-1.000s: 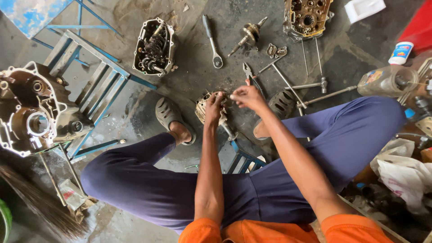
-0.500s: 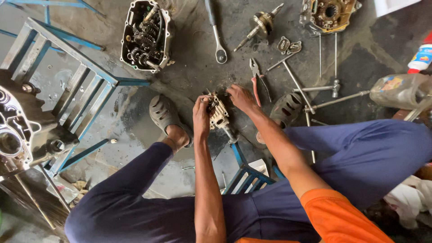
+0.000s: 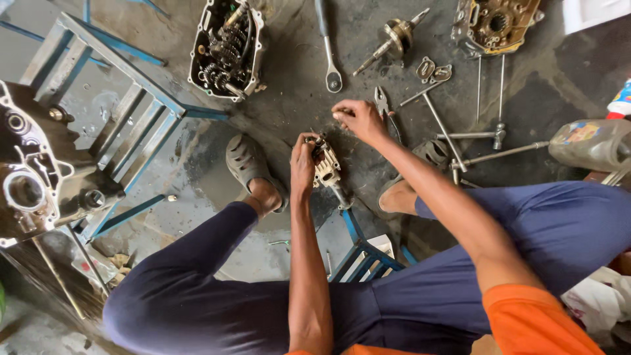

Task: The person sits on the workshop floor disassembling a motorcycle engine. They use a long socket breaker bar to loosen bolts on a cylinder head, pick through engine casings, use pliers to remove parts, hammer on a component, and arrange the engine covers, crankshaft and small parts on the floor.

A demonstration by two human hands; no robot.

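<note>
I sit on a low blue stool (image 3: pixel 360 251) over an oily concrete floor. My left hand (image 3: pixel 303 161) grips a small pale metal engine part (image 3: pixel 327 166) held upright between my feet. My right hand (image 3: pixel 358 118) hovers just above and to the right of it, fingers pinched together at the tips; whether something tiny sits between them I cannot tell. A pair of pliers (image 3: pixel 383 104) lies on the floor right beside my right hand.
An open gearbox case (image 3: pixel 225 49) lies at the top, a ratchet wrench (image 3: pixel 327 52) and a crankshaft (image 3: pixel 392 38) beside it. Another engine case (image 3: pixel 496 23) at top right, long T-handle tools (image 3: pixel 490 135), a plastic bottle (image 3: pixel 588 143), a blue metal frame (image 3: pixel 112 112) holding a crankcase (image 3: pixel 33 177) at left.
My right hand has lifted off the part and moved up toward the pliers. The left hand keeps hold of the part. The camera has come closer.
</note>
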